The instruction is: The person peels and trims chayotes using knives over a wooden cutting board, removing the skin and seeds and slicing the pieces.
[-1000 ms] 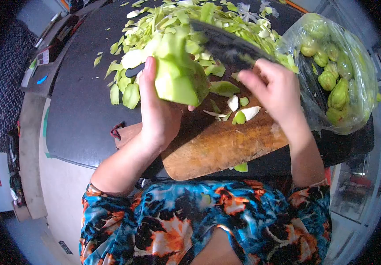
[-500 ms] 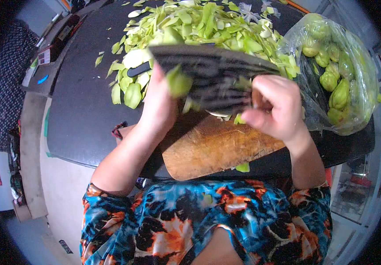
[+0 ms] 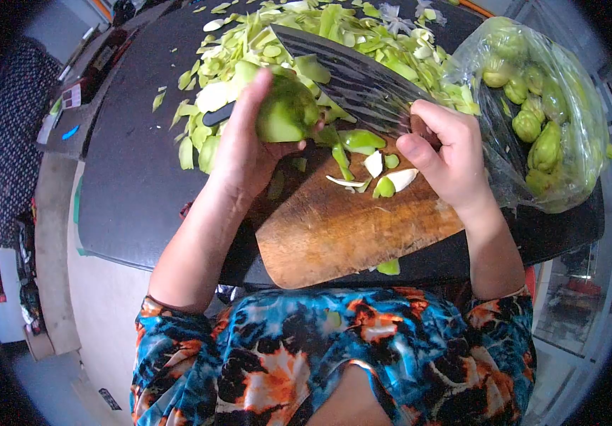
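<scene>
My left hand is closed around a green chayote, which shows a pale cut face and some darker skin. In my right hand is a wide dark-bladed knife, gripped at the handle. Its blade slants up and leftward beside the chayote, and a green slice sits against the blade. Below both hands lies a wooden cutting board bearing green peel pieces and white chunks.
A big heap of green slices and peelings covers the far part of the black table. On the right stands a clear plastic bag with several whole chayotes. A black handle pokes from the heap's left edge.
The knife blade has swung from broadly covering the chayote to a slant beside it. The chayote and the scraps on the board are now exposed, and my left hand has turned.
</scene>
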Tool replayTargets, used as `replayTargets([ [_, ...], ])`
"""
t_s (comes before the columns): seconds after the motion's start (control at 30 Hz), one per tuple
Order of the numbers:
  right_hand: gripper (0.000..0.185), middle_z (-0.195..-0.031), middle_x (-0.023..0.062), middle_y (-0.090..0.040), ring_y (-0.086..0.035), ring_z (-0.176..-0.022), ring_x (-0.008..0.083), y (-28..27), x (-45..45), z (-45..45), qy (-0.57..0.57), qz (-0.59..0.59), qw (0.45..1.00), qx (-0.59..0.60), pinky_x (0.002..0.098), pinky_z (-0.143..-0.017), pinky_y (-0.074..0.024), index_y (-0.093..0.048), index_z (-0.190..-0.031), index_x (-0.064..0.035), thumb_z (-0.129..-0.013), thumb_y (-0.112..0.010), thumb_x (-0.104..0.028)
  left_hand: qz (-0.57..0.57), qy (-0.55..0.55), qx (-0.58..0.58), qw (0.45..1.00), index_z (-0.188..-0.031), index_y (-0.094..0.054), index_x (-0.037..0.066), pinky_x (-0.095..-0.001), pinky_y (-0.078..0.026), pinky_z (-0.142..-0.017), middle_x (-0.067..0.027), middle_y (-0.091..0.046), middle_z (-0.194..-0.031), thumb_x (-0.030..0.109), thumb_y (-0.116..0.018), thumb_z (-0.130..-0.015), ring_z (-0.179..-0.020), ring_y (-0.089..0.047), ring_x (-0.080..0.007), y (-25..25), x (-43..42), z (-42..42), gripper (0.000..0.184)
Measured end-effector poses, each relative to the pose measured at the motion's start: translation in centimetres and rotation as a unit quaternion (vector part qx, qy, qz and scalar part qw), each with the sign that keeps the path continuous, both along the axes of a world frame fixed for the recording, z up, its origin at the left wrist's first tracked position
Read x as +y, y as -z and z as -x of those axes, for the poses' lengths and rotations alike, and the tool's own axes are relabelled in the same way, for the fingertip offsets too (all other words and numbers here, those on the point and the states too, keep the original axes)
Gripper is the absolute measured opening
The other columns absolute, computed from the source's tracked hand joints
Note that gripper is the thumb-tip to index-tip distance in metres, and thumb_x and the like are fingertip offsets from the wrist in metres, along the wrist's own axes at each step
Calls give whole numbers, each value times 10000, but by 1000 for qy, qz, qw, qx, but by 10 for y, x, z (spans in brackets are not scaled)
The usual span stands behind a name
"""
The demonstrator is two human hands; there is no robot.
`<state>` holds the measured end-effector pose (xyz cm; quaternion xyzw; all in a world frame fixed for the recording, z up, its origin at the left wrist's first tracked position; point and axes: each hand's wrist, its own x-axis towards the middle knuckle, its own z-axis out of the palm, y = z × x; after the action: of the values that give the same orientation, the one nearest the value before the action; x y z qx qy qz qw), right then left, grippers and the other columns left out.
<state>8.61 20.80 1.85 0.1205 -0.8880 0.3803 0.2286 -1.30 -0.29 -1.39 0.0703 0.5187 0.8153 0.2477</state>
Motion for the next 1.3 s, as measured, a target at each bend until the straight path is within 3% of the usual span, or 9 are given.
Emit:
replayTargets([
  [0.1,424,-545,76,-536,-539,-485,168,0,-1,1,7,19,1000,-11,273,-461,-397,-537,-644,-23,-783,-698,-391,-31,44,-50,997,-1111,-518,93,-266,-444,-490,-81,-617,-955,740,-342,-818,-758,-641,-232,-9,-1,1,731],
  [0.2,421,-548,77,-538,-549,-489,162,1,0,0,0,-2,1000,-18,271,-457,-403,-536,-645,-23,-781,-701,-386,-89,87,-99,987,-1102,-521,91,-255,-422,-470,-78,-613,-959,728,-342,-827,-739,-640,-232,-2,-7,7,716],
  [0.3,441,-558,73,-543,-578,-513,194,1,-1,0,-23,-18,999,-24,300,-477,-427,-530,-631,-41,-757,-706,-425,-249,221,-168,928,-1151,-511,82,-328,-501,-615,-127,-600,-1052,724,-365,-821,-870,-627,-282,10,-17,20,736],
  [0.4,470,-569,66,-544,-590,-547,241,1,-5,2,-86,-132,987,30,341,-500,-443,-512,-610,-73,-722,-700,-488,-120,41,-200,972,-1229,-484,79,-444,-471,-866,-173,-549,-1183,714,-398,-814,-1049,-558,-325,-6,-4,2,763],
  [0.43,520,-547,61,-494,-547,-521,245,5,-8,3,-101,-146,983,44,333,-489,-411,-478,-593,-77,-713,-682,-540,-170,77,-216,958,-1295,-441,85,-498,-340,-1022,-189,-482,-1281,707,-420,-808,-1165,-473,-345,-9,-6,1,790],
  [0.53,559,-544,55,-465,-516,-511,257,8,-16,0,-126,-193,970,79,333,-482,-385,-449,-578,-83,-663,-689,-581,-150,26,-187,971,-1321,-408,113,-478,-412,-956,-162,-505,-1246,668,-439,-822,-1095,-519,-315,-6,-7,1,746],
  [0.67,562,-561,53,-466,-511,-518,249,8,-21,-2,-127,-210,963,107,331,-486,-380,-446,-582,-81,-647,-694,-580,-259,179,-183,931,-1300,-422,119,-458,-446,-915,-150,-519,-1221,627,-447,-838,-1027,-554,-307,25,-23,20,688],
  [0.83,561,-550,51,-450,-500,-509,249,9,-20,-1,-111,-225,962,104,331,-482,-378,-441,-580,-81,-645,-698,-575,-171,7,-221,960,-1264,-457,107,-431,-478,-873,-154,-542,-1186,603,-459,-842,-952,-593,-298,-11,-4,-8,652],
  [1.3,524,-565,33,-486,-536,-550,225,10,-24,1,-38,-261,958,111,327,-512,-412,-464,-581,-118,-669,-655,-597,-164,22,-197,966,-1291,-448,74,-451,-449,-924,-182,-558,-1185,653,-389,-845,-1040,-574,-319,-11,-8,-9,734],
])
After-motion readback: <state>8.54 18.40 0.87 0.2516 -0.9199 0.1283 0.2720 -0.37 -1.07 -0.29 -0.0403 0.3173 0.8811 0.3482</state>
